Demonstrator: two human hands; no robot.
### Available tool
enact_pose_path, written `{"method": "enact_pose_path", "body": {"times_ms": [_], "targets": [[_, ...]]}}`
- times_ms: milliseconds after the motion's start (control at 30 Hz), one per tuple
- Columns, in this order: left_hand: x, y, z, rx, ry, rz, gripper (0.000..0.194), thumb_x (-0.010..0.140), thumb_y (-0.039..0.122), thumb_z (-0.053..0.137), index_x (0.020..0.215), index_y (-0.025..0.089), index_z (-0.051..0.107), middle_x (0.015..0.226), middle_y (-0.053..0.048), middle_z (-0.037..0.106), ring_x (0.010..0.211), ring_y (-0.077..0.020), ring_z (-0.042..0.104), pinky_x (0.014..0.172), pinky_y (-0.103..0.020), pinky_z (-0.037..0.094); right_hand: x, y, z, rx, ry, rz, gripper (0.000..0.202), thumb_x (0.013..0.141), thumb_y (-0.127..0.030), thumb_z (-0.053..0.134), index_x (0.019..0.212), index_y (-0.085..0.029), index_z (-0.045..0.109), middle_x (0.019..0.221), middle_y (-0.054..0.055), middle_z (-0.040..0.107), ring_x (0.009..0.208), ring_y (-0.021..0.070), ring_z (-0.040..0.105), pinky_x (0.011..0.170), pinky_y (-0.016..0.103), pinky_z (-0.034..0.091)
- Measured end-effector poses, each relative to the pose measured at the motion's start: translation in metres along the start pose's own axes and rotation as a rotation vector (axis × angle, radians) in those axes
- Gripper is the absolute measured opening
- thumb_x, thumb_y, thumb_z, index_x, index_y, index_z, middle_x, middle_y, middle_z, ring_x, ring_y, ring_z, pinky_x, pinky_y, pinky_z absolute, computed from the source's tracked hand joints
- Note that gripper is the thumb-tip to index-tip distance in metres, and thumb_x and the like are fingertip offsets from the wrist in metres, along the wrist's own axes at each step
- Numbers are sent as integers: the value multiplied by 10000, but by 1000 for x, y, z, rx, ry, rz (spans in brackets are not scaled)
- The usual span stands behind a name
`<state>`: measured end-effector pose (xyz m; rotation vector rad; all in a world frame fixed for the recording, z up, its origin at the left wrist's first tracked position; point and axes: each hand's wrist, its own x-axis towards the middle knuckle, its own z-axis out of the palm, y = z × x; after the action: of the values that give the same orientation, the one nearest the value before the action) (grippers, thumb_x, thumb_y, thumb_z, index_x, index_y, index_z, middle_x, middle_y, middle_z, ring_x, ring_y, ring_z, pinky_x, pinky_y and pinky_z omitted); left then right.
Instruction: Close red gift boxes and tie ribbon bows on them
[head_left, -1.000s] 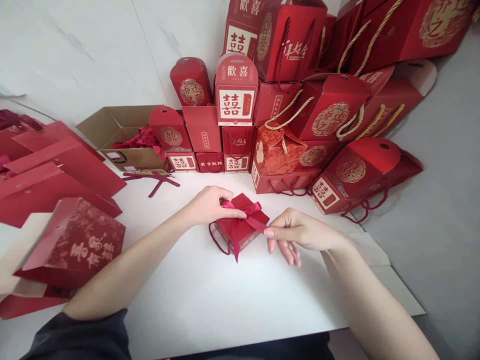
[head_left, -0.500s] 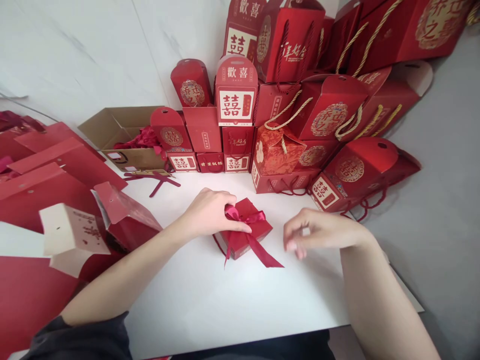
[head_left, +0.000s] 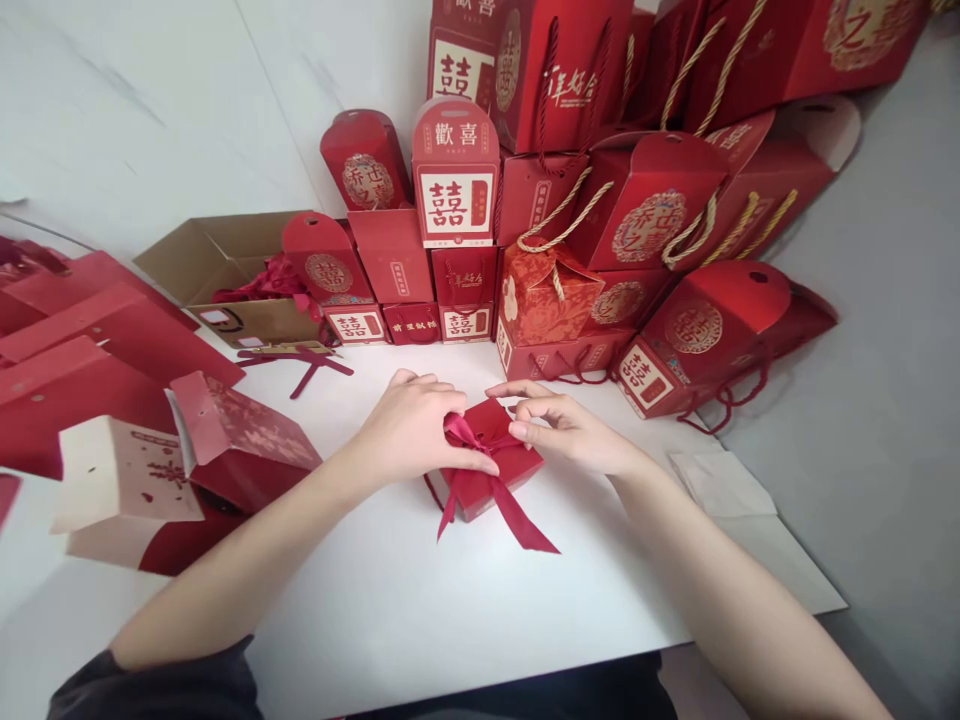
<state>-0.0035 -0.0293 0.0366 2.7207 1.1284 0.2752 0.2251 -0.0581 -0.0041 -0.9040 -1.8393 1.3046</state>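
Lying flat near the middle of the white table (head_left: 360, 590) is the small red box (head_left: 474, 489), its ribbon bow (head_left: 487, 449) trailing tails towards five and seven o'clock. From the box's ten o'clock, your left hand (head_left: 416, 427) is closed around the bow's left loop, thumb laid over the lid. At two o'clock, your right hand (head_left: 561, 428) is half open, fingertips beside the right loop; I cannot tell whether they grip it. Stacked gift boxes (head_left: 455, 205) fill twelve to two o'clock beyond.

bright, even light | faint soft shadows on white table (head_left: 375, 600) | edges stretched
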Motion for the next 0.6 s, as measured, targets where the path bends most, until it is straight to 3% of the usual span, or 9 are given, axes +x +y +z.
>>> {"method": "enact_pose_path", "body": {"times_ms": [367, 600], "targets": [[-2, -2, -2, 81, 29, -25, 640, 634, 778, 619, 568, 169, 432, 601, 21, 546, 658, -161, 448, 783, -365, 251, -1, 6, -4, 38, -17, 23, 314, 923, -393, 573, 692, -184, 612, 1306, 60, 510, 1321, 214, 426, 1108, 385, 294], [0, -5, -1, 82, 12, -28, 586, 677, 689, 653, 551, 163, 429, 589, 14, 550, 650, -153, 466, 799, -371, 258, -1, 5, -5, 35, -20, 11, 330, 923, -390, 567, 671, -180, 597, 1292, 67, 511, 1311, 222, 436, 1105, 408, 312]]}}
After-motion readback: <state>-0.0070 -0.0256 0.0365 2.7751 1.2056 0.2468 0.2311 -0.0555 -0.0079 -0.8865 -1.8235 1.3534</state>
